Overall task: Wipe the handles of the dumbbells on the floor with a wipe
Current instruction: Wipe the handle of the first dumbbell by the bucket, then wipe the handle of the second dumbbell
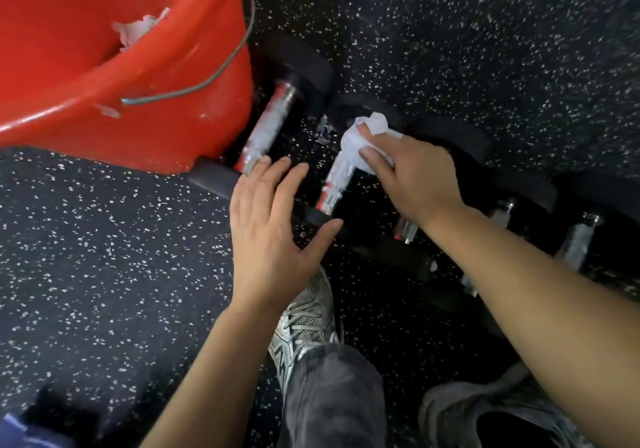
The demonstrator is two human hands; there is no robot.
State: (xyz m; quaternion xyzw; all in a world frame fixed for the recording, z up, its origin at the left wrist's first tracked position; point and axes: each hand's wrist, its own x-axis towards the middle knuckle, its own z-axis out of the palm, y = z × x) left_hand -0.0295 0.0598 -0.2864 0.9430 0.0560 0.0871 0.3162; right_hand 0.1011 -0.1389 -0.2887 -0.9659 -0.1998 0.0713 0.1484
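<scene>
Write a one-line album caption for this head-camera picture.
Right hand rubs a white wipe along a dumbbell handle beside a red bucket.

Right hand pressing a white wipe onto a dumbbell handle, left hand spread flat, seemingly resting on the weight's near end, red bucket beside them

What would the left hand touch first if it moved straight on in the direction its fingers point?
Probably the handle of the dumbbell beside the red bucket: the left hand points up along it, with fingertips already at its near end. Whether they touch it is unclear from this view.
</scene>
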